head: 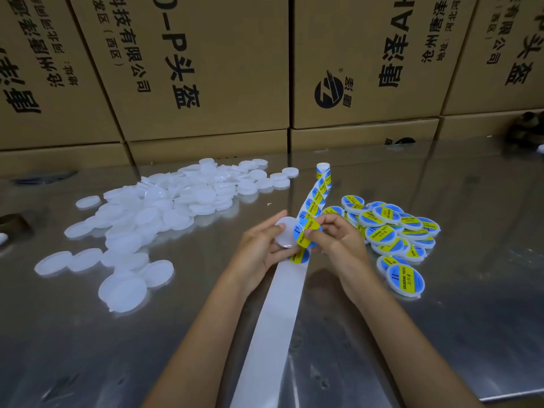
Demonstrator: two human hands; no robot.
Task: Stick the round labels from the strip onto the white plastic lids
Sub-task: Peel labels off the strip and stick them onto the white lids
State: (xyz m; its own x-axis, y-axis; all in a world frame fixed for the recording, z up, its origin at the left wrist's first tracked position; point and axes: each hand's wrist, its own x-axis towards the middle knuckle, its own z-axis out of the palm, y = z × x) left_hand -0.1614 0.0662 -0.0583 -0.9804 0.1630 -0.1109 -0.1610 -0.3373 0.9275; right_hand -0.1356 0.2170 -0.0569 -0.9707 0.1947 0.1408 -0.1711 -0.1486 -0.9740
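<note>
Label pinched by right hand, fingers curled

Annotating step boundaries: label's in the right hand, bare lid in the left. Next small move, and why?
Probably lay the round label onto the bare lid and press it flat: the right hand pinches the label beside the lid, which the left hand grips, and it does not look stuck down yet.
</note>
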